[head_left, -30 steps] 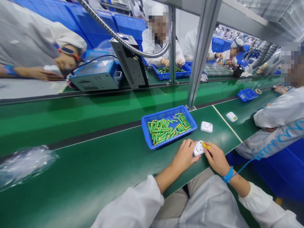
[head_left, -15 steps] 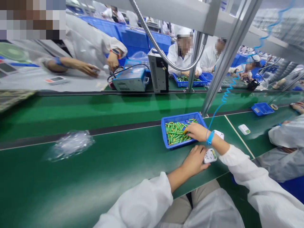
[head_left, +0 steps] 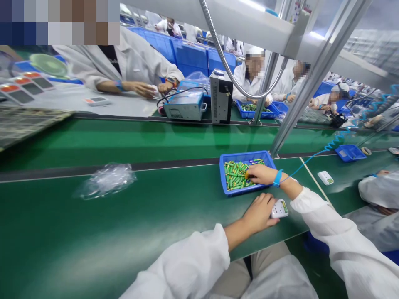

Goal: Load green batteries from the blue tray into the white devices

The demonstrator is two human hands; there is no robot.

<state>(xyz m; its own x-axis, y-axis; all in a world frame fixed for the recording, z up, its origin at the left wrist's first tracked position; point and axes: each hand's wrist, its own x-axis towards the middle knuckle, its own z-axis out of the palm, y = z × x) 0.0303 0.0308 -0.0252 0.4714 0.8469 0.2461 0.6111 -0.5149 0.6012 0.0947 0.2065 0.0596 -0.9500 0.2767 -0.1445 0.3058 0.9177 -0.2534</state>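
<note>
My left hand (head_left: 258, 213) is closed round the left side of a small white device (head_left: 280, 208) on the green bench. Green battery-like cells show in the open compartment on the device's face. Just beyond it stands a blue tray (head_left: 222, 174) with many loose green batteries (head_left: 236, 175). Inside the tray's right part, my right hand (head_left: 261, 173) reaches down with bent fingers pressed together among the batteries. Something yellow-orange covers a fingertip, and what the fingers pinch is hidden. A blue wrist strap (head_left: 277, 178) with a coiled cord circles my right wrist.
Crumpled clear plastic (head_left: 109, 179) lies on the bench at left. A metal post (head_left: 291, 108) rises behind the tray. Another white device (head_left: 326, 178) and a blue tray (head_left: 349, 153) are farther right. Co-workers sit opposite and at right, near a blue box-shaped instrument (head_left: 183, 106).
The view has shifted a little. My right hand stays in the tray among the batteries, and my left hand still holds the white device. The coiled cord has swung to the right.
</note>
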